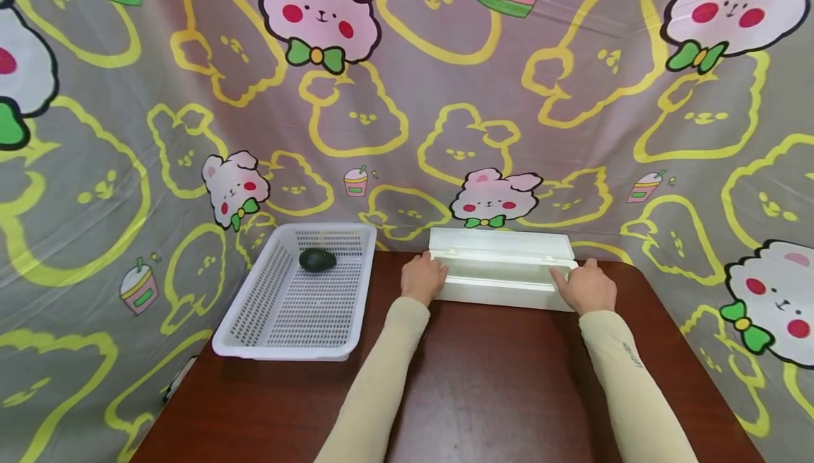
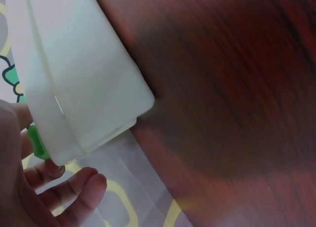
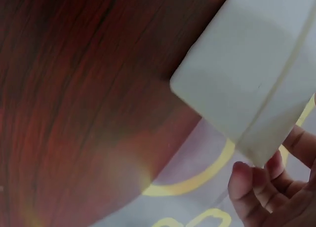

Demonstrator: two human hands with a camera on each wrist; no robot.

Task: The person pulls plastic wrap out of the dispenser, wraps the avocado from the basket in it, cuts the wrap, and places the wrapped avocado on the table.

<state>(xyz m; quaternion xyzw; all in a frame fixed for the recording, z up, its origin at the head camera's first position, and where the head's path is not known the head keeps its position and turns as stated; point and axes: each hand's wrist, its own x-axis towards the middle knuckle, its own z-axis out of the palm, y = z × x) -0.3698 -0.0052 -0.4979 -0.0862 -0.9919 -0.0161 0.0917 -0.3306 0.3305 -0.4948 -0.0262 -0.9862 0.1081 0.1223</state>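
The white box [image 1: 502,294] sits by the counter [image 1: 509,378]'s back edge, towards its right corner. Left hand [image 1: 422,279] and right hand [image 1: 591,288] each grip an end, fingers [image 3: 242,182] part-curled. Probably light, stiff and slick, it suits holding there, not by the raised lid [image 1: 499,242].

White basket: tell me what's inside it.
One dark green, oval object, perhaps an avocado, lies toward the far end of the white basket. The patch of basket floor directly beneath it is covered.
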